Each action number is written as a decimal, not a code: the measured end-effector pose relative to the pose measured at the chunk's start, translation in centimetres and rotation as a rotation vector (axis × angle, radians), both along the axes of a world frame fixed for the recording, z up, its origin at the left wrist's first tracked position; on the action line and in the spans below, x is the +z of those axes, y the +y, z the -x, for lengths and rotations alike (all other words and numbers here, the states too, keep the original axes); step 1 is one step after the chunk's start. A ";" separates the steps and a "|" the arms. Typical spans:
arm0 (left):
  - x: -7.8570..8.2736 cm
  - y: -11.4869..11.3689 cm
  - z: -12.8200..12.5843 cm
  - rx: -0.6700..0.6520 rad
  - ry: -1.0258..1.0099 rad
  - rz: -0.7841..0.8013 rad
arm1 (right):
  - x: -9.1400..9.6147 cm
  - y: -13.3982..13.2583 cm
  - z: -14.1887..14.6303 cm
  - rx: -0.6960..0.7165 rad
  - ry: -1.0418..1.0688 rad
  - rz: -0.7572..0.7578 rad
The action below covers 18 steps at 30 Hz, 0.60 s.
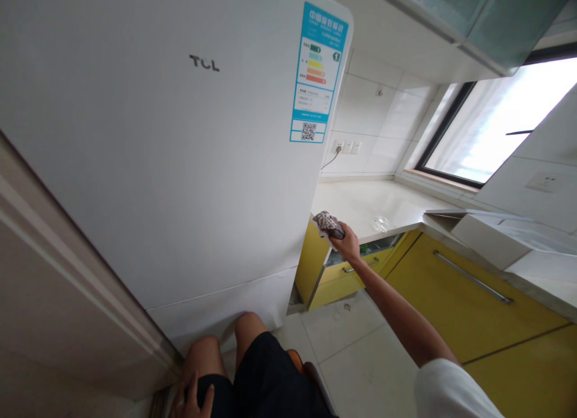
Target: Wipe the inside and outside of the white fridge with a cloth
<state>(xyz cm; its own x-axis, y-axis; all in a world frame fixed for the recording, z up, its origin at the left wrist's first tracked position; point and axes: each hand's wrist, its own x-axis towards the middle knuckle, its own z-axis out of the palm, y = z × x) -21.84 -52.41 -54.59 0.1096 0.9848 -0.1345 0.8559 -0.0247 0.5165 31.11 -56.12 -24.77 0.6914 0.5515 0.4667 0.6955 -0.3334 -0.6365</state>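
My right hand [348,242] is stretched out to the right, wrapped around a crumpled brown-and-white cloth [328,224]. The cloth is at the front corner of the white countertop [360,195], beside the edge of a white fridge [216,165]; whether it touches the counter I cannot tell. Low at the bottom of the view, my left hand [193,401] lies on my thigh with its fingers apart and nothing in it. Part of that hand is cut off by the frame.
Yellow cabinets [419,285] with metal handles run under the counter. A white box-like object [491,240] sits on the right-hand counter. A plugged-in socket [339,147] is on the tiled wall, and a window [491,123] is at the right. A wall cabinet [478,21] hangs above.
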 end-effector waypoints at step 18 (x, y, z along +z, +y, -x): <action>19.7 -6.4 -5.5 0.008 -1.066 -0.098 | -1.1 -2.5 26.1 0.717 0.977 -0.325</action>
<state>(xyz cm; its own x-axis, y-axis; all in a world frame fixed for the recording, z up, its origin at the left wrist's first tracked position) -16.36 -58.82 -34.91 0.1170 0.9874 0.1063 -0.0356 -0.1028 0.9941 4.98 -58.62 -25.90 0.4169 0.9018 0.1140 -0.1531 0.1932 -0.9691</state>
